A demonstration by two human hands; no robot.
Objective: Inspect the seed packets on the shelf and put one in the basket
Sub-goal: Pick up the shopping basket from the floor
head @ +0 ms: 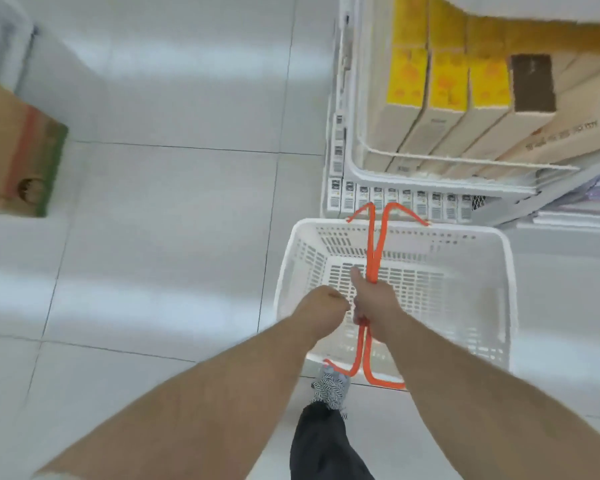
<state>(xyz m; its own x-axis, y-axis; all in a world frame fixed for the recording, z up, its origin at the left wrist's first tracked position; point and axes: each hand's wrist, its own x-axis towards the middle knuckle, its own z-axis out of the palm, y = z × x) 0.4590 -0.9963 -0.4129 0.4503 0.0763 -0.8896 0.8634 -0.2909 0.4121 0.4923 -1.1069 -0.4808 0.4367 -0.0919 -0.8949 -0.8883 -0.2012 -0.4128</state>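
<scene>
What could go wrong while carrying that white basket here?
The right hand alone grips both orange handles, so the basket might swing into the shelf's wire rail. The left hand hangs beside the handles, holding nothing I can see. The shoe is right under the basket's near edge, so a step could bump it.

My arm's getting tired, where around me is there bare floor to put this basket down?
Bare white floor lies open to your left, between the cardboard box and the shelf. More floor shows right of the basket, below the shelf's lower edge. Straight ahead is crowded: the shelf front sits close by the basket rim. Your shoe stands just behind it.
</scene>
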